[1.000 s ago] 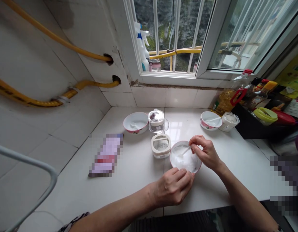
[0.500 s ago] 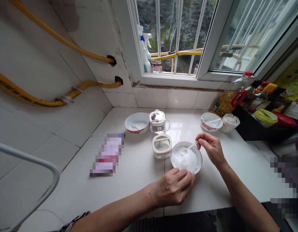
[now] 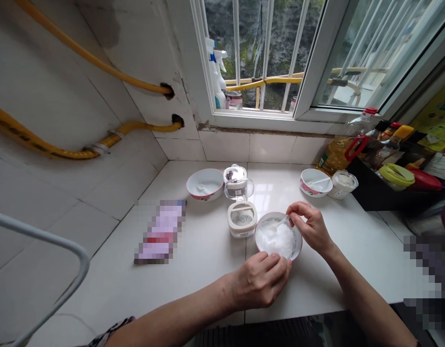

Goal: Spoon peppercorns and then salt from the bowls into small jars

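A white bowl with a reddish rim (image 3: 299, 245) stands on the counter, holding a white granular substance (image 3: 278, 240). Its near edge is gripped by my left hand (image 3: 264, 279), the fingers closed on the rim. Between the thumb and fingers of my right hand (image 3: 311, 225) is the handle of a small white spoon (image 3: 282, 221). The spoon slants down into the bowl, its tip in the white substance. Just left of the bowl sits a clear jar (image 3: 242, 220) with a cream rim and its lid flipped up.
Behind the jar stands another clear container (image 3: 235, 174). A bowl with a spoon (image 3: 205, 196) is at back left; a smaller floral bowl (image 3: 315, 193) and lidded jar (image 3: 342, 185) are at back right. An oil bottle (image 3: 336, 152) and black condiment rack (image 3: 374, 185) occupy the right. A blurred purple packet (image 3: 163, 229) lies left.
My right hand has moved slightly left and down, and the spoon's tip has gone into the white substance. My left hand keeps its place on the bowl.
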A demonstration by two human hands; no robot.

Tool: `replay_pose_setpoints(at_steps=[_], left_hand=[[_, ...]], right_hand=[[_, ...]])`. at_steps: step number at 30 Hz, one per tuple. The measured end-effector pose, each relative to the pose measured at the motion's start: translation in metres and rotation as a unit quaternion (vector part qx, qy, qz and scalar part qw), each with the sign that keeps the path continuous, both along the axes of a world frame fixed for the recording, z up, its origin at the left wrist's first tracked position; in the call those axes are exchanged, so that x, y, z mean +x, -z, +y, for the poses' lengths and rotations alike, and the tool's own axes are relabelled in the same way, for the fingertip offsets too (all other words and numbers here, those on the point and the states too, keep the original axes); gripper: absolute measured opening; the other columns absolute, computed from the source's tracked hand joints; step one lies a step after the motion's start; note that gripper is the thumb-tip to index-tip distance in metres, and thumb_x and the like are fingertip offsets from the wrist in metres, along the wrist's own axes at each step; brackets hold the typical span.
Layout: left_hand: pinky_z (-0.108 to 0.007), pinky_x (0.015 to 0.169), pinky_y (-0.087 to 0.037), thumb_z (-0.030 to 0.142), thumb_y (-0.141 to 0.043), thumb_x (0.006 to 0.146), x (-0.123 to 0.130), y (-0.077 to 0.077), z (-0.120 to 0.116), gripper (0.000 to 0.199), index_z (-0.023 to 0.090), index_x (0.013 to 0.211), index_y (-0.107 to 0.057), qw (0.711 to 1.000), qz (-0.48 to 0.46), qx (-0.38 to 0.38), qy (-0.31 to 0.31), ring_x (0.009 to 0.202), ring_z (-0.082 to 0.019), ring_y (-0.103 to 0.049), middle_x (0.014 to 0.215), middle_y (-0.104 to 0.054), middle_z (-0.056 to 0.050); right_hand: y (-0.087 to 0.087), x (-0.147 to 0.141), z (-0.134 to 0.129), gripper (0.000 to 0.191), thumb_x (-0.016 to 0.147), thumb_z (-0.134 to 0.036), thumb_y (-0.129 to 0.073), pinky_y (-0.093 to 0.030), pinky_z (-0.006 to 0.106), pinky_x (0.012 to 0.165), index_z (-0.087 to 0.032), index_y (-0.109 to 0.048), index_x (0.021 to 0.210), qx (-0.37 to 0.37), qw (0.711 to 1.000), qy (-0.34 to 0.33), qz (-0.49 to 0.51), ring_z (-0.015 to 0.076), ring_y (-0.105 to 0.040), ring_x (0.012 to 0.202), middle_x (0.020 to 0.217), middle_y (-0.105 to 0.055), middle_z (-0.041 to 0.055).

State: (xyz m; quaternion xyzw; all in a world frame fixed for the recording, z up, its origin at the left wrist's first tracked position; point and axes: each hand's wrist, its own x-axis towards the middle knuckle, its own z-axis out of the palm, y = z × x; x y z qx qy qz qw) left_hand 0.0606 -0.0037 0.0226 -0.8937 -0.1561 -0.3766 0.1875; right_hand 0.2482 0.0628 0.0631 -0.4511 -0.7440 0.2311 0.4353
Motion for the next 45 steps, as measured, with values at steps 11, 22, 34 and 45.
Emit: replay_pose_setpoints(at_steps=[11,22,34,45], left_hand=[[-0.028,0.049,-0.044,0.007,-0.052,0.093,0.000,0.000,0.000,0.017,0.001,0.099,-0.067,1.000,-0.007,0.000,0.001,0.070,-0.015,-0.058,0.079,-0.061,-0.008],[-0.028,0.047,-0.043,0.007,-0.054,0.092,0.001,0.000,0.000,0.014,0.002,0.097,-0.067,1.000,-0.008,0.011,-0.009,0.069,-0.015,-0.058,0.079,-0.060,-0.007],[-0.027,0.049,-0.044,0.008,-0.055,0.093,0.000,0.002,0.000,0.013,0.002,0.099,-0.065,1.000,0.009,0.009,-0.015,0.070,-0.014,-0.057,0.079,-0.059,-0.007],[-0.029,0.051,-0.043,0.006,-0.054,0.091,0.001,0.005,0.000,0.013,0.004,0.092,-0.067,1.000,-0.018,0.004,-0.002,0.071,-0.016,-0.056,0.083,-0.061,-0.008]], right_hand=[[0.002,-0.001,0.000,0.017,0.082,-0.018,-0.051,-0.044,0.032,0.070,-0.022,-0.063,0.070,-0.005,1.000,0.007,0.006,0.0196,-0.058,0.071,0.061,-0.062,0.0004],[0.001,-0.005,-0.001,0.017,0.080,-0.020,-0.051,-0.042,0.030,0.066,-0.022,-0.063,0.068,-0.056,0.998,-0.015,0.020,0.0178,-0.056,0.065,0.055,-0.060,-0.0016],[-0.001,0.000,0.011,0.011,0.071,-0.029,-0.064,-0.042,0.030,0.060,-0.019,-0.066,0.068,-0.214,0.950,-0.003,0.228,0.0137,-0.051,0.051,0.051,-0.057,-0.0028],[-0.004,-0.033,-0.005,0.010,0.092,-0.029,-0.056,-0.053,0.036,0.077,-0.022,-0.063,0.094,-0.039,0.988,-0.037,0.145,0.0196,-0.068,0.076,0.077,-0.072,0.0029]])
